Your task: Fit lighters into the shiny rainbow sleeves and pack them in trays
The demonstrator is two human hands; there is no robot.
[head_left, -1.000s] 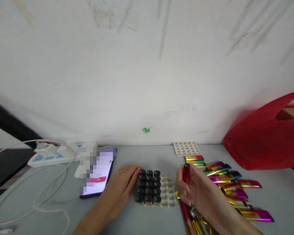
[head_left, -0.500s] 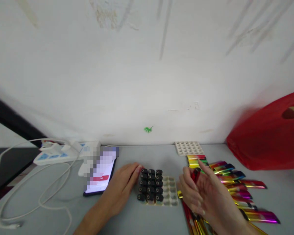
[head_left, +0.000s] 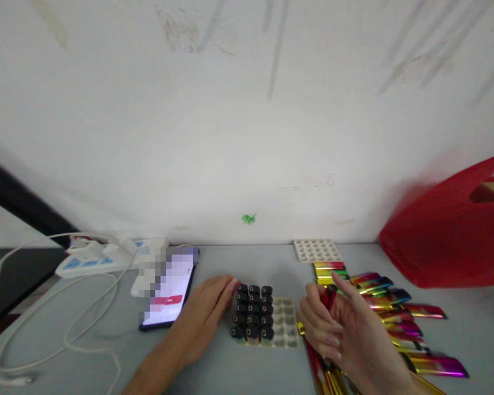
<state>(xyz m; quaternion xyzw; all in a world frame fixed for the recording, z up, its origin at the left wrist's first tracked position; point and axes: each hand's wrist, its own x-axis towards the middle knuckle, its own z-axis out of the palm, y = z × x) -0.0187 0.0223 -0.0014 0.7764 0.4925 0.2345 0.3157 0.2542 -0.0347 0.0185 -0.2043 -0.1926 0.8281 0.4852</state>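
Observation:
A pale tray with rows of pockets (head_left: 286,323) lies on the table, its left and middle columns filled with upright black-topped pieces (head_left: 253,308); the right-hand pockets hold none. My left hand (head_left: 208,307) rests flat beside the tray's left edge, fingers stretched out, fingertips close to the black tops. To the right of the tray, my right hand (head_left: 341,323) is curled, palm turned up, around a shiny red tube with a dark end (head_left: 329,296). Most of that tube is hidden by the fingers. Shiny red and gold tubes (head_left: 323,373) lie under this hand.
More metallic coloured tubes (head_left: 436,364) are spread to the right. A second pocketed tray (head_left: 316,250) lies by the wall, and a red bag (head_left: 448,230) stands at the far right. On the left are a phone (head_left: 170,285), a power strip (head_left: 86,266) and loose white cable (head_left: 72,334).
My right hand's fingers have closed in slightly over the red tube, and the hand has shifted very little. My left hand and the tray have stayed in place.

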